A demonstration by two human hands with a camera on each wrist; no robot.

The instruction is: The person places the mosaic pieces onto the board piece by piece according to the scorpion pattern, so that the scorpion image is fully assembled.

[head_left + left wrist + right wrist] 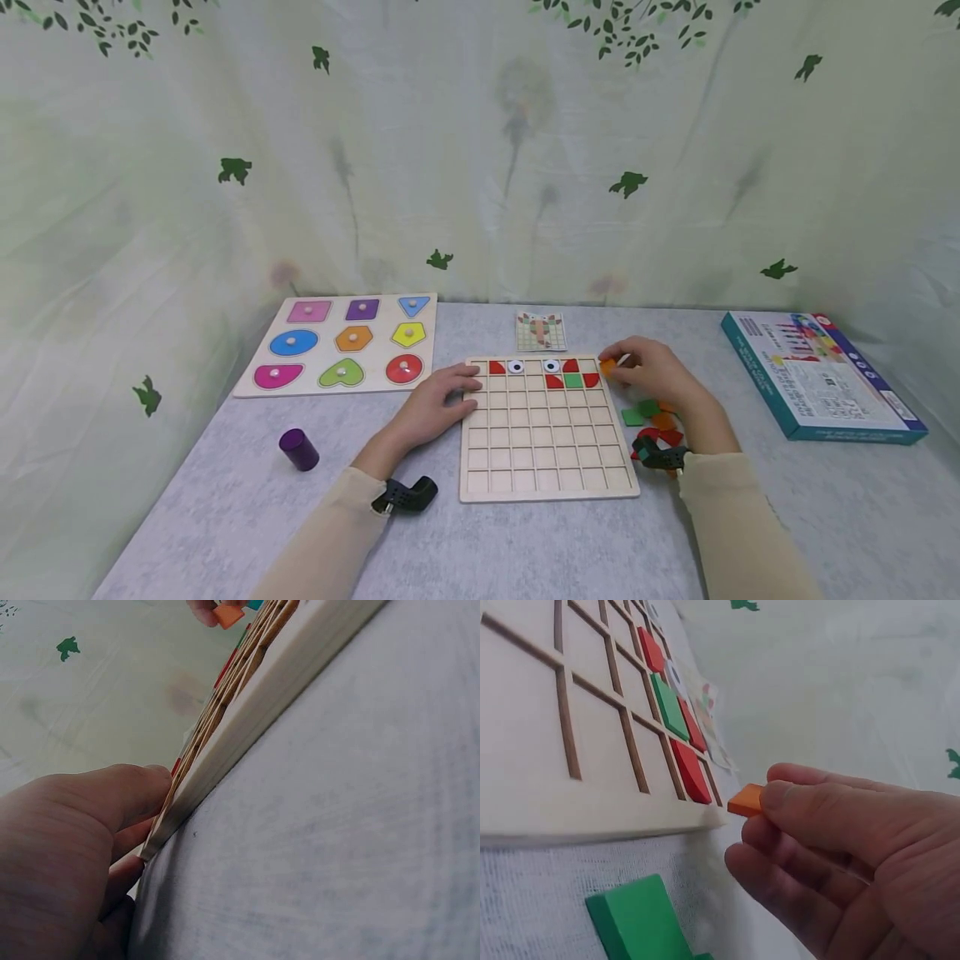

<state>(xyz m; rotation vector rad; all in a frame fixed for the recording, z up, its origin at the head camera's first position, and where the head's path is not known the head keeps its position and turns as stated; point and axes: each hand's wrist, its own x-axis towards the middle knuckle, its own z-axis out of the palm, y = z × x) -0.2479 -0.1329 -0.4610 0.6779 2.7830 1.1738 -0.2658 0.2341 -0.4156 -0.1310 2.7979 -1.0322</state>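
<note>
A wooden grid board [546,433] lies on the table with red, green and eye-patterned pieces in its two top rows. My left hand [431,407] rests at the board's upper left edge, fingers touching it; in the left wrist view the left hand [75,847] has its fingertips on that edge. My right hand [660,375] pinches an orange piece [608,367] by the board's top right corner. The right wrist view shows the right hand [840,847] holding the orange piece [745,801] between thumb and finger, just off the board near a red piece [691,772].
Loose green [633,417], orange and red pieces lie right of the board, partly under the right wrist. A picture card [541,332] sits behind it. A shape puzzle [307,381] and purple cylinder [298,450] are at left, a box [825,383] at right.
</note>
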